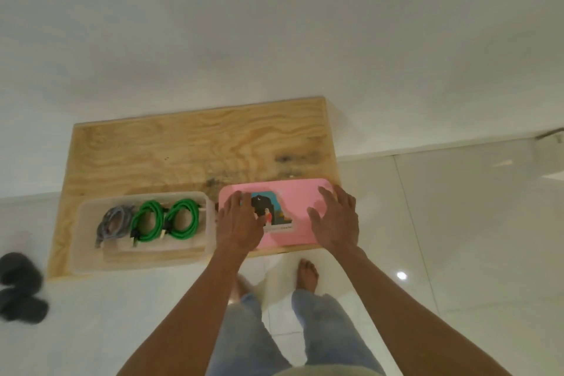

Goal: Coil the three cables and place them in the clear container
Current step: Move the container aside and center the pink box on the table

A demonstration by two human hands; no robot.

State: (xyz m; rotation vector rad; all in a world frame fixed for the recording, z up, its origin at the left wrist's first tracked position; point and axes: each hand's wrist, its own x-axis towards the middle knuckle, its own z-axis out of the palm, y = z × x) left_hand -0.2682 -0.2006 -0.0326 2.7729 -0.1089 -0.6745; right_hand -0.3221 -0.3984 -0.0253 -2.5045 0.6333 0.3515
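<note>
A clear container (88, 256) stands on the front left of a wooden table (171, 143). Inside it lie three coils side by side: a grey cable (114, 223), a green cable (146, 221) and a second green cable (183, 218). To its right lies a pink lid (293, 195) with a picture sticker. My left hand (239, 223) hovers over the lid's left end, fingers spread. My right hand (335, 220) hovers over its right end, also spread. Neither hand holds anything.
The table stands against a white wall on a glossy white tiled floor (457, 223). Dark slippers (19, 287) lie on the floor at the left. My bare feet (308, 273) and jeans show below the table's front edge.
</note>
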